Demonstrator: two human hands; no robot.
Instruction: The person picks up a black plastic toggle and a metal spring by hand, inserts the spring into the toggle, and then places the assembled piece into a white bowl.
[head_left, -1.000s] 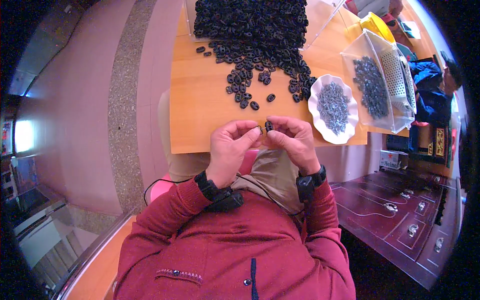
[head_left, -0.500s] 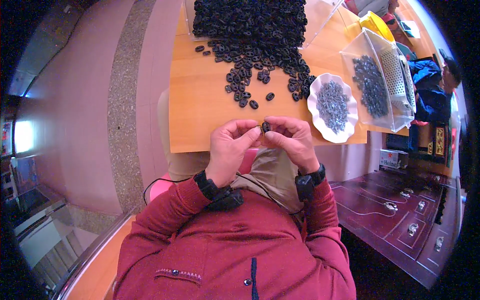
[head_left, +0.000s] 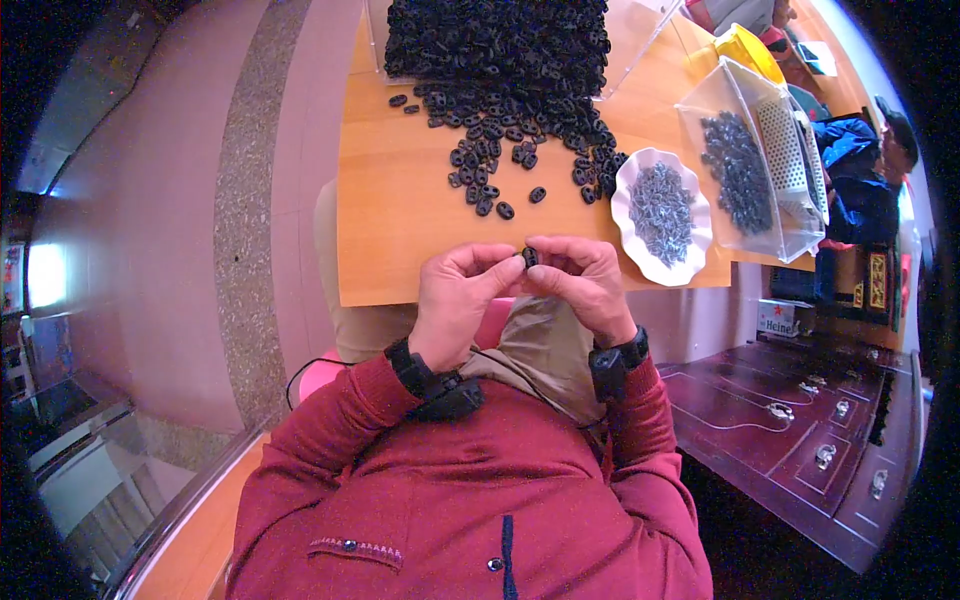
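Close to the table's near edge, my right hand (head_left: 590, 288) pinches a small black oval two-holed plastic piece (head_left: 530, 257), shaped like a cord lock, between thumb and fingertips. My left hand (head_left: 453, 292) meets it from the other side, thumb and forefinger pressed together against the piece. Whatever those left fingertips hold is hidden. Beyond my hands lie several loose black pieces of the same kind (head_left: 505, 211), thickening into a heap farther off. To the right, a white scalloped bowl (head_left: 622, 222) holds many small silvery metal parts (head_left: 662, 212), too fine to name.
A clear bin (head_left: 625, 70) heaped with black pieces stands at the far side of the wooden table (head_left: 390, 230). Another clear bin (head_left: 790, 245) on the right holds dark grey parts, beside a white perforated basket (head_left: 778, 140). Behind are a yellow container (head_left: 750, 52) and other people.
My left fingertips have closed in on the black piece, and the thin bit that showed between them is now out of sight. The loose pieces and bowl keep their places on the table.
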